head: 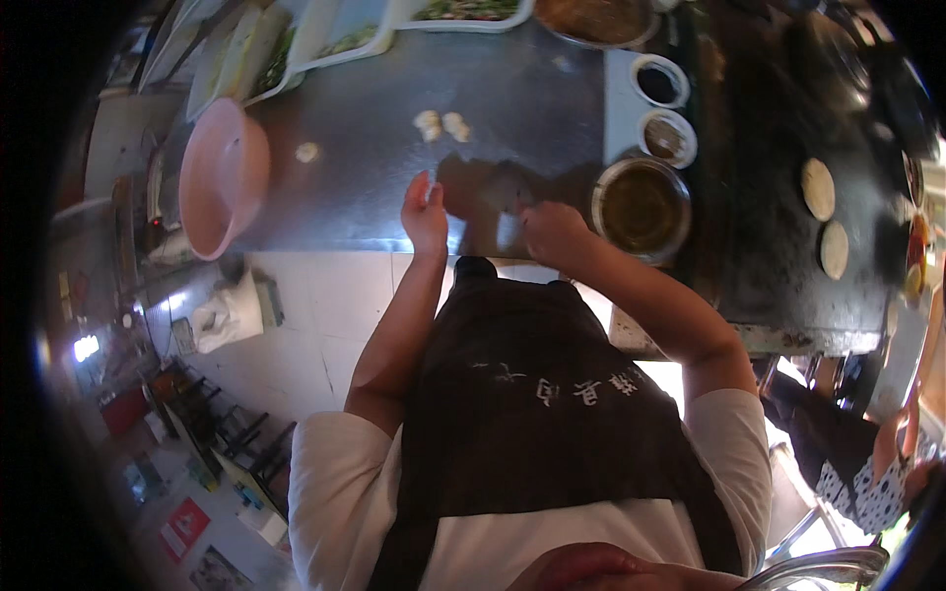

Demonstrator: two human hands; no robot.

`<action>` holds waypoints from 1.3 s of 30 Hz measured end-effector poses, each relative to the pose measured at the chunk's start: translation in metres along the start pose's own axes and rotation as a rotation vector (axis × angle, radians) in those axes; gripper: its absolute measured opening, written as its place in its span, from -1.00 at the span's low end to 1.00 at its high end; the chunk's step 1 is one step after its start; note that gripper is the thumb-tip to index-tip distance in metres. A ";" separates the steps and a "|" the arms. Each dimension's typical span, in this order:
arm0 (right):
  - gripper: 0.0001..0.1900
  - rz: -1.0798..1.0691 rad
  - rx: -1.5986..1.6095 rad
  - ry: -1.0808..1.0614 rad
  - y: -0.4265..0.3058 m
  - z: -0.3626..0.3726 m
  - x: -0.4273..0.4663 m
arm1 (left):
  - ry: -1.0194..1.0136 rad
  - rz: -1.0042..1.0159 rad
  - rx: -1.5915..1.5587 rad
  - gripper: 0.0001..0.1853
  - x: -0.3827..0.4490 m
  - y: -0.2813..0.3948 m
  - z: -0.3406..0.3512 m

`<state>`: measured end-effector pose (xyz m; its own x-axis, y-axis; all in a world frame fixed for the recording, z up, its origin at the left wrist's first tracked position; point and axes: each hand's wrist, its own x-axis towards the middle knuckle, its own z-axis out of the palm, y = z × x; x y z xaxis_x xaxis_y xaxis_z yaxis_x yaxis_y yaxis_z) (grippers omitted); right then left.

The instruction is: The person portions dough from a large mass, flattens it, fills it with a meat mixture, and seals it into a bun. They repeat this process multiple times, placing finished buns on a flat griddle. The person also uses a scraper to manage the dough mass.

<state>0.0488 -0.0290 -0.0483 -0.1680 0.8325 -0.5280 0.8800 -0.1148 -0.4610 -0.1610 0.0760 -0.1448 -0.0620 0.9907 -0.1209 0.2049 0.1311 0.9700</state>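
My left hand (425, 221) is raised over the front edge of a metal worktop (355, 162), thumb and fingers apart, with nothing plain between them. To its right my right hand (554, 230) is curled, fingers bent inward. A blurred grey flat shape (508, 186) shows just beyond that hand within the shadow; whether I hold it cannot be told. Two small pale dough pieces (428, 125) (457, 127) lie side by side farther back. A smaller dough bit (307, 152) sits off to the left. Right of my right hand stands a metal bowl of brownish-yellow liquid (641, 208).
A pink plastic basin (225, 181) is at the left end. White trays of chopped filling (465, 11) line the back. Bowls of dark sauce (658, 83) and brown seasoning (665, 138) stand right. Two flatbreads (818, 189) (834, 250) lie on a dark griddle (768, 221). Another person's arm (883, 443) shows lower right.
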 end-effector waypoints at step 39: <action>-0.62 1.027 0.358 0.643 0.106 -0.039 0.089 | -0.064 0.843 0.830 -0.61 0.317 -0.035 -0.201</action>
<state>0.1440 0.0540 -0.1166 0.8541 0.3740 -0.3614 0.2905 -0.9195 -0.2649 -0.3842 0.3786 -0.1742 0.4400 0.7722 0.4583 0.7303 -0.6047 0.3177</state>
